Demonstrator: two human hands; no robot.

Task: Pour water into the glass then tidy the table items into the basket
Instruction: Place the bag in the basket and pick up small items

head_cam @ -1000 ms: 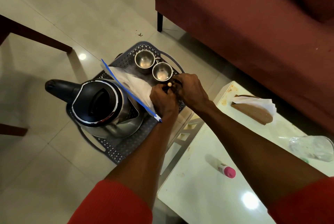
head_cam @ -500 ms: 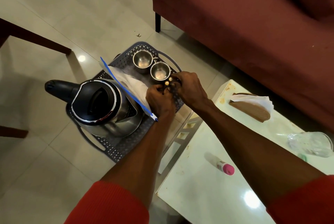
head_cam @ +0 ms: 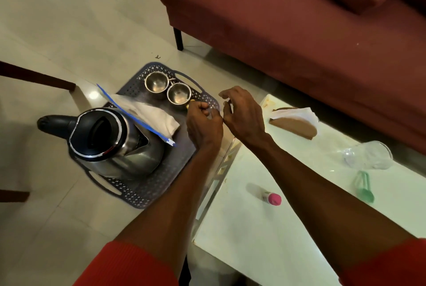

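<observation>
Pinching a small gold-tipped object, your left hand [head_cam: 204, 124] sits over the grey perforated plastic basket [head_cam: 161, 179] | right hand [head_cam: 244, 112] loose, empty — nearer the pink-capped tube [head_cam: 272, 198] on the white table [head_cam: 265, 239].

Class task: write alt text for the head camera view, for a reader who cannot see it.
A person's left hand pinches a small gold-tipped object over a grey basket on the floor, while the right hand hovers open beside it. The basket holds a kettle, two steel cups and a zip bag.
</observation>
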